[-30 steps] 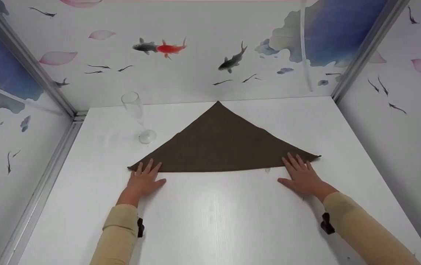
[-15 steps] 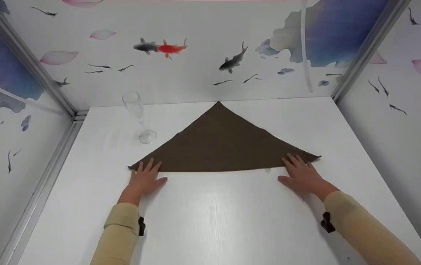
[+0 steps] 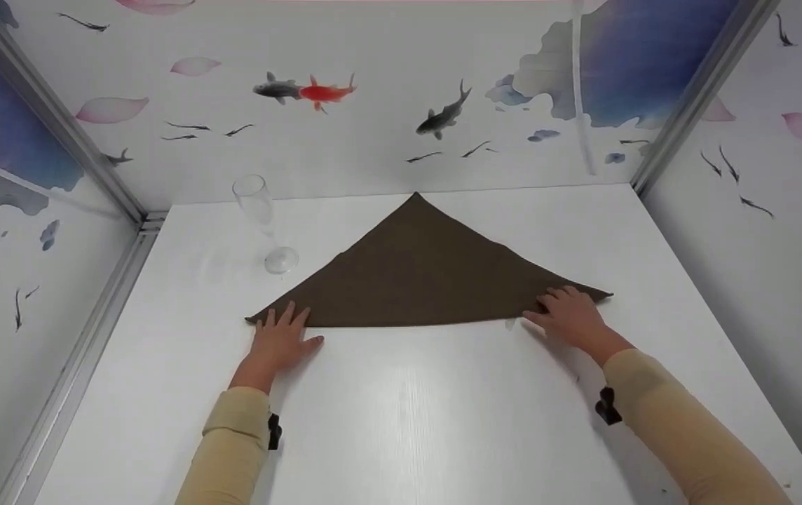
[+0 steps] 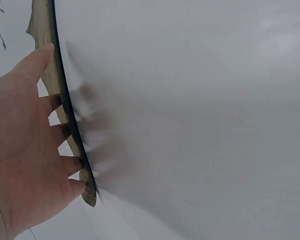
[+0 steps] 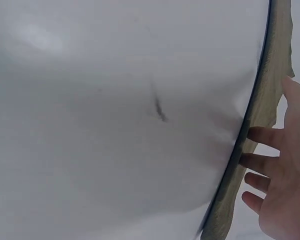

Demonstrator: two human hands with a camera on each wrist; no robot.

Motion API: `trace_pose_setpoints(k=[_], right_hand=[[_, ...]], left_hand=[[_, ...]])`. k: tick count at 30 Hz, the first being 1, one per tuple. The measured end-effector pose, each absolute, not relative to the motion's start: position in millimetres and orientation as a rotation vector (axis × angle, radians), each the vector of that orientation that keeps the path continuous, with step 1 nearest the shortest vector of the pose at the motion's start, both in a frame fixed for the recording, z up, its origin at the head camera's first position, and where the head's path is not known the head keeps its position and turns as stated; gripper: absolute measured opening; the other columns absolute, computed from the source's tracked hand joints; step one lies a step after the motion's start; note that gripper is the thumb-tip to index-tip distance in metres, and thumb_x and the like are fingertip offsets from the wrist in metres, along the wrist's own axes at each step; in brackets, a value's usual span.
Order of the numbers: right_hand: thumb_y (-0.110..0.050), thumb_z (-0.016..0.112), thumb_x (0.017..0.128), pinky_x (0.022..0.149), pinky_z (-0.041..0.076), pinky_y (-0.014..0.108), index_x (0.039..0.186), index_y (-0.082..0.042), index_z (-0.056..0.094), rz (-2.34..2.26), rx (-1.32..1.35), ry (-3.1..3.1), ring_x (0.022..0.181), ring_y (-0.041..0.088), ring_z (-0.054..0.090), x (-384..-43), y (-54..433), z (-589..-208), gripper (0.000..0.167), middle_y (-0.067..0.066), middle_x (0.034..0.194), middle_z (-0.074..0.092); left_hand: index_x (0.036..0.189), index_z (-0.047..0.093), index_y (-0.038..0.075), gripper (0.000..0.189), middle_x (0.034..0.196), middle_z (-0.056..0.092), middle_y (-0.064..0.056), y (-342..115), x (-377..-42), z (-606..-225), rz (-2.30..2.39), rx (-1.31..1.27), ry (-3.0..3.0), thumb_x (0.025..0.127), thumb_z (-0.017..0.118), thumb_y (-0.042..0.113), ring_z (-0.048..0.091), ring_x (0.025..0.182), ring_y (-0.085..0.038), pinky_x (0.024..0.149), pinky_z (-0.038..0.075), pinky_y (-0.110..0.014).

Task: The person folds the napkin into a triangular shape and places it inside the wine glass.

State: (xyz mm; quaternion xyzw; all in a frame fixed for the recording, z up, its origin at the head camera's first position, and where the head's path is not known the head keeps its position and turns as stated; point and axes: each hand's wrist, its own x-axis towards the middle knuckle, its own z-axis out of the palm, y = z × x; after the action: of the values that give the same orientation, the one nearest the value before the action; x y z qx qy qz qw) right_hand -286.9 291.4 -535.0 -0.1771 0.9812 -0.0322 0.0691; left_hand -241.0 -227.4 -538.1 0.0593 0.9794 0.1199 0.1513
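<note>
A dark-brown triangular cloth (image 3: 415, 273), smooth with uneven slanting sides, lies on the surface (image 3: 408, 414); the left grip (image 3: 278, 348) rests splayed on its near edge, the right grip (image 3: 573, 319) touches it, relaxed.

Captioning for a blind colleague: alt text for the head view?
A left hand and right hand touch a brown triangular cloth near its side corners, on a white table. A clear glass stands left of the cloth's far point. Fish decorate the back wall.
</note>
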Motion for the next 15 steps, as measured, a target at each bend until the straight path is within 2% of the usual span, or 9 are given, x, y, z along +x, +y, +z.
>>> trace_pose_setpoints(k=[4,11,15], right_hand=[[-0.051,0.044,0.100,0.096,0.038,0.057,0.117,0.012,0.061,-0.048,-0.473,2.935,0.113,0.047,0.050,-296,282,-533,0.067,0.030,0.119,0.059],[-0.048,0.044,0.101,0.099,0.037,0.056,0.110,0.018,0.060,-0.095,-0.380,2.886,0.109,0.050,0.053,-310,275,-532,0.068,0.034,0.110,0.060],[-0.049,0.046,0.100,0.089,0.044,0.054,0.095,0.015,0.063,-0.183,-0.304,2.872,0.094,0.046,0.058,-315,275,-529,0.066,0.031,0.093,0.062]], left_hand=[[0.152,0.030,0.003,0.072,0.156,0.017,-0.027,-225,-239,-538,0.360,0.149,2.812,0.099,0.052,0.045,0.011,0.138,-0.056,0.109,0.013,-0.066],[0.151,0.031,0.004,0.071,0.156,0.019,-0.027,-221,-238,-541,0.339,0.159,2.827,0.098,0.052,0.047,0.013,0.138,-0.057,0.108,0.015,-0.066],[0.150,0.036,0.005,0.070,0.155,0.024,-0.026,-217,-238,-540,0.309,0.162,2.855,0.097,0.055,0.046,0.018,0.137,-0.056,0.108,0.018,-0.066]])
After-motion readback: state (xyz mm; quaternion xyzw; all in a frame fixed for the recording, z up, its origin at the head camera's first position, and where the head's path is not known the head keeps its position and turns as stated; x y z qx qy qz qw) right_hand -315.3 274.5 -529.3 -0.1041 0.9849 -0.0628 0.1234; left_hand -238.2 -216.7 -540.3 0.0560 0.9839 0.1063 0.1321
